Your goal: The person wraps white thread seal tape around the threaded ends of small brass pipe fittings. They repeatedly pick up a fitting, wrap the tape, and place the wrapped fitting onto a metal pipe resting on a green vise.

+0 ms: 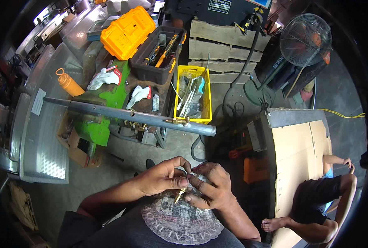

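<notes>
My hands meet in front of my chest. My left hand (165,175) is closed, its thumb and fingers pinching at a small brass fitting (178,196) whose narrow end points down. My right hand (215,184) curls around a shiny, clear or silvery piece (202,180), mostly covered by the fingers, so its kind stays unclear. Beyond them a long grey metal pipe (130,113) lies across, with a brass fitting (179,121) near its threaded right end. More brass fittings (135,125) lie on the bench behind the pipe.
White gloves (139,96), an orange bottle (69,82) and a dark toolbox (144,68) with an orange lid sit on or near the bench. A yellow crate (211,103) holds rods and bags. At right, a person (322,198) sits on cardboard (295,153); a fan (306,39) stands behind.
</notes>
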A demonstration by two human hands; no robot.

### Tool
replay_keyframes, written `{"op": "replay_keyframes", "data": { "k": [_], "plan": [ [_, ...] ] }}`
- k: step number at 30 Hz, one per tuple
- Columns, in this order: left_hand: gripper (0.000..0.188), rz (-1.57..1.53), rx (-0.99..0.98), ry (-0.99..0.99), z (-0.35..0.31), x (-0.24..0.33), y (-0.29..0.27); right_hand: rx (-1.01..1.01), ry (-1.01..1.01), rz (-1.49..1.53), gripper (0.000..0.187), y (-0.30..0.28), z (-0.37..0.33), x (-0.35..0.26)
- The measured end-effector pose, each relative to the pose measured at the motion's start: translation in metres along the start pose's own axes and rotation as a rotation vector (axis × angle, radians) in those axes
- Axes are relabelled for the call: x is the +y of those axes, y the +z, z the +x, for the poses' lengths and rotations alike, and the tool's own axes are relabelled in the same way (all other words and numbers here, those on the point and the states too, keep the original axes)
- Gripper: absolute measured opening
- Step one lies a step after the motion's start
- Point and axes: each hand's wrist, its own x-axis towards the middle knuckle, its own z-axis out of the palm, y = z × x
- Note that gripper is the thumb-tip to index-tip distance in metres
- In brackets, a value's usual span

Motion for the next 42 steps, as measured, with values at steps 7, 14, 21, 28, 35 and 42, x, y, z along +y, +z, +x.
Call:
{"op": "replay_keyframes", "data": {
  "k": [7,14,21,28,35,42],
  "plan": [
    [0.029,0.134,0.047,-0.006,-0.001,0.002,0.002,-0.043,0.022,-0.085,0.043,-0.001,0.001,-0.007],
    [0.031,0.162,0.035,0.000,0.000,0.003,0.000,-0.047,0.038,-0.122,0.048,-0.004,0.002,-0.011],
    [0.038,0.140,0.012,-0.002,0.002,0.007,0.007,-0.008,0.092,-0.034,0.051,-0.004,-0.001,-0.005],
    [0.035,0.119,0.045,0.008,0.002,0.005,0.006,-0.006,0.124,-0.035,0.040,0.001,-0.004,-0.001],
    [0.033,0.160,0.129,0.133,0.006,0.000,0.000,0.045,0.288,0.101,0.029,0.010,-0.004,-0.002],
    [0.038,0.106,0.116,0.104,0.007,0.001,-0.006,0.097,0.163,0.147,0.024,0.005,0.002,0.005]
  ]
}}
